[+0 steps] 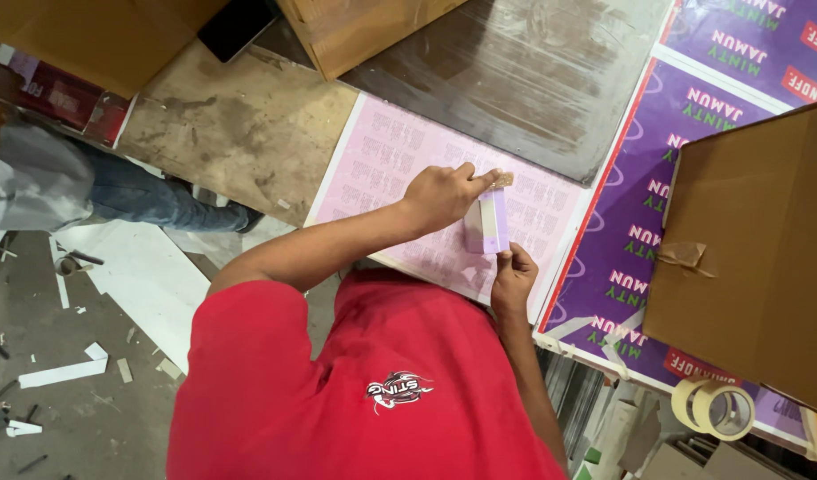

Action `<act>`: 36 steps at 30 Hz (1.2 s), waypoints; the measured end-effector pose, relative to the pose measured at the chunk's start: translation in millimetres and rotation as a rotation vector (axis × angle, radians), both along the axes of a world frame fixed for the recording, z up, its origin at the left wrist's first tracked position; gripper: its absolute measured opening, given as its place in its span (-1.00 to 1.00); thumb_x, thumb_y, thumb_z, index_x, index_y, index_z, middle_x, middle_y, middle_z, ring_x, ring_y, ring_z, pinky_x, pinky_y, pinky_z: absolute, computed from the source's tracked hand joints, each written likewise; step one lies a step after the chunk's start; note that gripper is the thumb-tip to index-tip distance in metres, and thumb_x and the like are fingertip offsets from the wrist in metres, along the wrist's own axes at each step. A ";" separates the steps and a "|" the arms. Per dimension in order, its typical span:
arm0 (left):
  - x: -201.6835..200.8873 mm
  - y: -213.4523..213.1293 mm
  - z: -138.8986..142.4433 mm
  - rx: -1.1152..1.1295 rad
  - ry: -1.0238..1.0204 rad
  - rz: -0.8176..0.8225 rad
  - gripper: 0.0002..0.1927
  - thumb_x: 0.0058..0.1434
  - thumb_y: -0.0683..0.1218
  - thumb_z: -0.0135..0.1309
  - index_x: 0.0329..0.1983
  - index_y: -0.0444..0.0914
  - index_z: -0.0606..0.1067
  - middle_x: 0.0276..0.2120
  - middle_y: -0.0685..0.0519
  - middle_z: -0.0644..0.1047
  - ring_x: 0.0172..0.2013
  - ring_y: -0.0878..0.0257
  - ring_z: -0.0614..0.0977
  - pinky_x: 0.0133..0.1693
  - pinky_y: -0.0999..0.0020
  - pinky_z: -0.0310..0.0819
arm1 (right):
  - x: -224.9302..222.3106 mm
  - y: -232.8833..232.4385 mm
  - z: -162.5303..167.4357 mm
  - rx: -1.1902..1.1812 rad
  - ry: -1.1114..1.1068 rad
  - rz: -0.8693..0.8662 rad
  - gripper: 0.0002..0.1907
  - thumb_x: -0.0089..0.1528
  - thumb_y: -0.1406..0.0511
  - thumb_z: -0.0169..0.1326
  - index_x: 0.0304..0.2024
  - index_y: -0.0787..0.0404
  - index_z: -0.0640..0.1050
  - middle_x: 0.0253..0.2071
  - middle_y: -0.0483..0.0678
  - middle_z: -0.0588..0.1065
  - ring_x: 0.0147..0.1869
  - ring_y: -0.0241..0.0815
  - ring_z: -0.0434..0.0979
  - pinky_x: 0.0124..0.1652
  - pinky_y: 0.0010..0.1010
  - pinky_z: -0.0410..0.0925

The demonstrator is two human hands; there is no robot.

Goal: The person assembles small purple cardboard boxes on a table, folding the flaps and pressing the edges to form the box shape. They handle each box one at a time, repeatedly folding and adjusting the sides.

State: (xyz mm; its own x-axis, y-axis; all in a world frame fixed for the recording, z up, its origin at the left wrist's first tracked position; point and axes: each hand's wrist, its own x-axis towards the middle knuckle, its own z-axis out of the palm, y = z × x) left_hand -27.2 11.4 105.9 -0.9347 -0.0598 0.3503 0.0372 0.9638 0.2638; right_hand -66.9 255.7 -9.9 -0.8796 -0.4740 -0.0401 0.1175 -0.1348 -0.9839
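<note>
Holding small lilac carton (488, 222), both hands (512, 274).

Two hands fold a small lilac carton over a pink printed sheet.

The left hand (439, 194) pinches the top of the small lilac carton (488, 222), and the right hand (513, 274) grips its near edge. The pink printed sheet (382, 156) lies on the desk (248, 124). To the right are purple printed sheets (635, 240), a brown cardboard box (755, 249) and a tape roll (715, 407).
</note>
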 end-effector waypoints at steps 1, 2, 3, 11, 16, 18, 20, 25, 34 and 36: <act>0.6 0.4 1.9 0.012 -0.008 0.001 -0.51 0.26 -0.14 0.05 0.29 -0.08 0.51 -0.41 0.00 0.53 -0.57 0.14 0.63 -0.52 0.25 0.52 | 0.3 0.6 -0.6 0.023 0.008 0.002 -0.67 0.42 0.19 0.12 -0.06 0.40 0.60 -0.21 -0.15 0.58 -0.14 -0.42 0.49 -0.10 -0.53 0.37; 1.9 1.0 3.6 0.016 -0.020 -0.019 -0.50 0.26 -0.12 0.05 0.30 -0.06 0.49 -0.40 -0.01 0.54 -0.58 0.13 0.63 -0.53 0.25 0.52 | 1.0 1.4 -1.5 0.046 0.017 0.004 -0.67 0.41 0.19 0.12 -0.06 0.40 0.60 -0.22 -0.15 0.58 -0.15 -0.42 0.49 -0.11 -0.54 0.36; 3.8 2.7 5.0 0.019 -0.031 -0.040 -0.49 0.25 -0.11 0.06 0.31 -0.04 0.48 -0.39 -0.02 0.54 -0.59 0.13 0.63 -0.55 0.25 0.52 | 1.4 2.3 -2.7 0.068 0.026 0.005 -0.67 0.41 0.20 0.12 -0.06 0.40 0.60 -0.23 -0.16 0.58 -0.16 -0.43 0.48 -0.12 -0.54 0.36; 34.4 57.8 -13.1 0.320 -0.263 -0.120 -0.54 0.22 0.15 0.14 0.20 0.06 0.48 -0.31 0.02 0.59 -0.47 0.03 0.66 -0.46 0.07 0.53 | -3.4 3.4 -8.1 0.022 -0.016 0.002 -0.67 0.41 0.18 0.15 -0.06 0.38 0.61 -0.22 -0.13 0.59 -0.18 -0.41 0.50 -0.15 -0.53 0.36; 38.1 65.9 -22.1 0.437 -0.114 -0.073 -0.61 0.32 0.02 0.08 0.22 0.11 0.49 -0.31 0.06 0.58 -0.40 0.05 0.66 -0.39 0.08 0.54 | -4.8 2.0 -7.8 0.038 0.032 0.010 -0.66 0.39 0.17 0.12 -0.03 0.36 0.61 -0.16 -0.13 0.61 -0.11 -0.42 0.53 -0.10 -0.55 0.39; 35.1 60.9 -17.6 0.311 -0.201 -0.116 -0.55 0.25 -0.02 0.08 0.24 0.08 0.50 -0.33 0.02 0.57 -0.48 0.03 0.65 -0.48 0.06 0.50 | -6.1 3.1 -9.6 0.050 -0.005 0.017 -0.65 0.38 0.17 0.12 -0.03 0.36 0.61 -0.17 -0.14 0.61 -0.12 -0.42 0.53 -0.11 -0.54 0.39; 30.8 53.7 -11.3 0.217 -0.200 -0.139 -0.46 0.14 0.02 0.11 0.25 0.05 0.50 -0.38 -0.03 0.56 -0.56 0.02 0.63 -0.56 0.07 0.48 | -8.3 2.9 -11.8 0.045 -0.055 0.004 -0.67 0.44 0.21 0.15 -0.07 0.43 0.62 -0.29 -0.14 0.52 -0.24 -0.43 0.39 -0.20 -0.52 0.27; 4.0 23.8 -5.2 -0.006 -0.076 -0.028 -0.49 0.25 -0.07 0.08 0.30 -0.04 0.48 -0.28 -0.03 0.57 -0.54 0.14 0.64 -0.54 0.20 0.52 | -9.2 -1.3 -11.4 0.044 0.008 0.007 -0.67 0.40 0.18 0.13 -0.04 0.37 0.61 -0.21 -0.15 0.59 -0.15 -0.44 0.50 -0.13 -0.58 0.36; -26.1 -1.0 -7.8 0.190 -0.047 0.000 -0.60 0.29 -0.05 0.04 0.19 0.11 0.56 -0.40 -0.01 0.56 -0.48 0.04 0.66 -0.45 0.12 0.56 | -6.8 -7.1 1.6 0.056 0.040 -0.003 -0.67 0.40 0.19 0.15 -0.03 0.39 0.61 -0.22 -0.16 0.59 -0.16 -0.44 0.49 -0.15 -0.57 0.36; -22.5 3.8 -6.5 0.154 -0.078 -0.004 -0.60 0.33 -0.06 0.02 0.23 0.07 0.53 -0.37 -0.02 0.56 -0.48 0.05 0.66 -0.45 0.12 0.56 | -6.1 -7.5 5.2 0.029 0.008 0.004 -0.67 0.40 0.19 0.16 -0.03 0.39 0.62 -0.23 -0.17 0.59 -0.18 -0.44 0.48 -0.17 -0.57 0.34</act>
State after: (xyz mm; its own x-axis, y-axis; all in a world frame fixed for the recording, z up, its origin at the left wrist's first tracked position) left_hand -49.7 15.3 99.4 -0.9590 -0.1038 0.2638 0.0143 0.9116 0.4108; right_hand -73.0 248.2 -4.8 -0.8783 -0.4758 -0.0465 0.1098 -0.1062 -0.9883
